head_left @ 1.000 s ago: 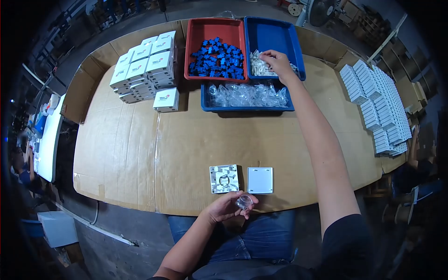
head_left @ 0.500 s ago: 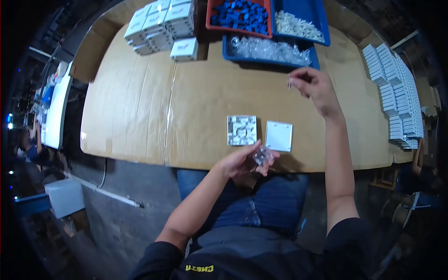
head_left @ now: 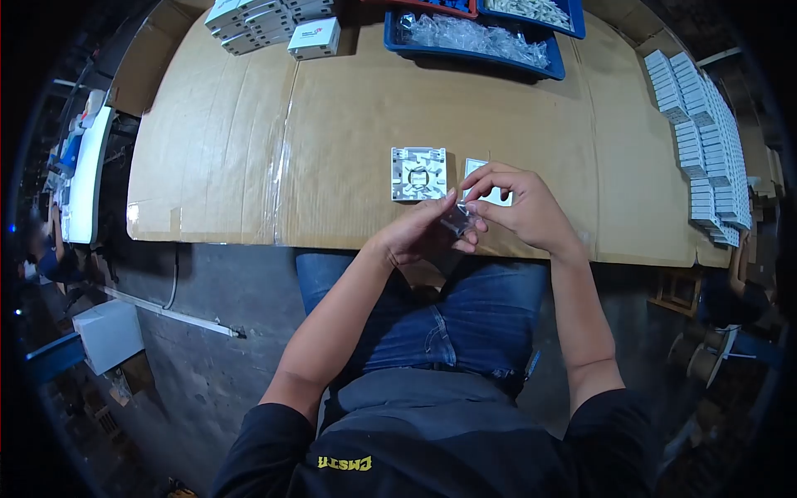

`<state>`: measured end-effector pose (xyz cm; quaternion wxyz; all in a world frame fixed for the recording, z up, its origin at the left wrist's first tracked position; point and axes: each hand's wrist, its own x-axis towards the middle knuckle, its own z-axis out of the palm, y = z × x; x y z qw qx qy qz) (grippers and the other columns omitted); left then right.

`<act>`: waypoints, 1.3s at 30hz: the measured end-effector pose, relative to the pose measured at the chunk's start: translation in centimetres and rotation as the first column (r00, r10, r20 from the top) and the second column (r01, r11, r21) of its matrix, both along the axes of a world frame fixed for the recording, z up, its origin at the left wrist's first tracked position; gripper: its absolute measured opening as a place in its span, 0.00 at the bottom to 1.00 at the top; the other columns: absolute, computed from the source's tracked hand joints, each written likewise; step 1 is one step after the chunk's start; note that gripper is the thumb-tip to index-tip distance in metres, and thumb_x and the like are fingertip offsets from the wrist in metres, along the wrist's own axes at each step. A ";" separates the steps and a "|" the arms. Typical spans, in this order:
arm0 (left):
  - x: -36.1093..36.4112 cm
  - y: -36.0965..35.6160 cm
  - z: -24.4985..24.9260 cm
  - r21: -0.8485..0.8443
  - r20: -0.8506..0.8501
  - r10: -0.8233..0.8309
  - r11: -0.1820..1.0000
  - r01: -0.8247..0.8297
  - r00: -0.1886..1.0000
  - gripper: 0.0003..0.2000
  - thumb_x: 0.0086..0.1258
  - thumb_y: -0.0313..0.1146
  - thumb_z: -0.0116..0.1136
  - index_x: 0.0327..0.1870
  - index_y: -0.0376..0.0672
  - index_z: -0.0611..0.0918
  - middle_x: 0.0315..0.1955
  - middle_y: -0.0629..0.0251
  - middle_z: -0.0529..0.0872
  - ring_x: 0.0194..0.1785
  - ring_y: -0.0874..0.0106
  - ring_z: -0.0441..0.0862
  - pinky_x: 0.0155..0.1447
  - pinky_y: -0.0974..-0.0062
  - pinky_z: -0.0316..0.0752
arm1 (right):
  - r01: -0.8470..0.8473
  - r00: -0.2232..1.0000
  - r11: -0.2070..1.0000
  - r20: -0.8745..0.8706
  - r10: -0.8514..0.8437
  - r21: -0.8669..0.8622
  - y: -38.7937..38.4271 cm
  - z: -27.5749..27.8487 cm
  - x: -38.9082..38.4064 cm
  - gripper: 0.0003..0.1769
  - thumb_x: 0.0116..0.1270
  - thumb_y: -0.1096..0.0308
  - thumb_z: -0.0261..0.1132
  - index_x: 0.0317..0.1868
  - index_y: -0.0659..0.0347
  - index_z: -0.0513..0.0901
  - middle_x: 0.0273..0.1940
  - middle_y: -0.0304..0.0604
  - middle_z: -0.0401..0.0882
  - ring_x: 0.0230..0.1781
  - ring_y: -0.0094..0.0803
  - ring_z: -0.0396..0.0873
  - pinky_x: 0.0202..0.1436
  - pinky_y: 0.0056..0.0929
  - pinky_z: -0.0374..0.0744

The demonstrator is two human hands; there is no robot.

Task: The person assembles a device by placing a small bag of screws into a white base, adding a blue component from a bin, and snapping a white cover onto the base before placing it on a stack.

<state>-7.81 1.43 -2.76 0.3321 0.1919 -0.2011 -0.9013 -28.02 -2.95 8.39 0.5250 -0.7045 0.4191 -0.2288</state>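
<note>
"Room and surface?"

"Grey floor (head_left: 216, 286); 1 table (head_left: 349, 108), cardboard-topped, bore white stacks (head_left: 706, 158) at right."

"Hands, 2: what changed?"

"Right hand (head_left: 529, 207) had come in from over the table to the left hand (head_left: 413, 230), so both worked at 1 spot."

"State of grip?"

"Left was clamped on 1 clear plastic bag (head_left: 457, 222), near the table's front edge; whether the right's fingertips pinched anything, I could not tell."

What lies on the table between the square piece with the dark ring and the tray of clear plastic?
Nothing; in the head view, only bare brown cardboard shows between the square piece and the blue tray.
</note>
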 end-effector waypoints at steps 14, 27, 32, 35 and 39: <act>0.3 0.7 -0.8 0.020 -0.066 0.061 0.998 -0.060 0.996 0.23 0.83 0.54 0.54 0.59 0.41 0.80 0.45 0.62 0.88 0.51 0.67 0.88 0.61 0.62 0.83 | -0.167 0.968 0.953 -0.140 0.207 0.253 0.7 -0.3 1.3 0.18 0.84 0.61 0.59 0.56 0.70 0.86 0.56 0.45 0.84 0.51 0.30 0.82 0.60 0.31 0.78; 0.5 0.7 -0.8 0.004 0.003 0.032 0.999 -0.032 0.999 0.24 0.83 0.55 0.55 0.60 0.41 0.80 0.47 0.57 0.89 0.50 0.65 0.88 0.61 0.60 0.84 | -0.200 0.954 0.972 -0.200 0.222 0.121 0.8 -1.6 1.2 0.25 0.86 0.53 0.57 0.61 0.70 0.83 0.45 0.45 0.84 0.38 0.28 0.82 0.48 0.29 0.80; 0.5 0.7 0.3 0.009 -0.076 0.038 0.999 -0.037 0.996 0.22 0.83 0.52 0.56 0.60 0.41 0.80 0.46 0.58 0.88 0.49 0.65 0.88 0.61 0.60 0.82 | -0.217 0.969 0.976 -0.129 0.212 -0.022 0.5 -1.8 0.9 0.24 0.85 0.54 0.57 0.55 0.71 0.86 0.50 0.47 0.83 0.40 0.31 0.83 0.50 0.30 0.81; 0.4 0.7 -1.8 -0.017 -0.095 0.044 0.999 -0.046 0.994 0.22 0.83 0.52 0.56 0.61 0.42 0.80 0.47 0.60 0.88 0.49 0.65 0.88 0.61 0.60 0.83 | -0.313 0.934 0.949 -0.191 0.301 -0.035 0.7 -2.0 0.8 0.23 0.85 0.55 0.58 0.54 0.69 0.86 0.59 0.48 0.81 0.56 0.38 0.79 0.63 0.35 0.76; 0.3 1.0 -2.0 0.039 -0.093 0.063 0.997 -0.059 0.994 0.21 0.83 0.53 0.55 0.61 0.43 0.80 0.48 0.63 0.87 0.49 0.66 0.87 0.60 0.61 0.82 | -0.330 0.921 0.940 -0.189 0.341 0.085 0.8 -1.8 0.9 0.20 0.84 0.57 0.59 0.52 0.68 0.86 0.66 0.49 0.78 0.66 0.43 0.75 0.71 0.38 0.73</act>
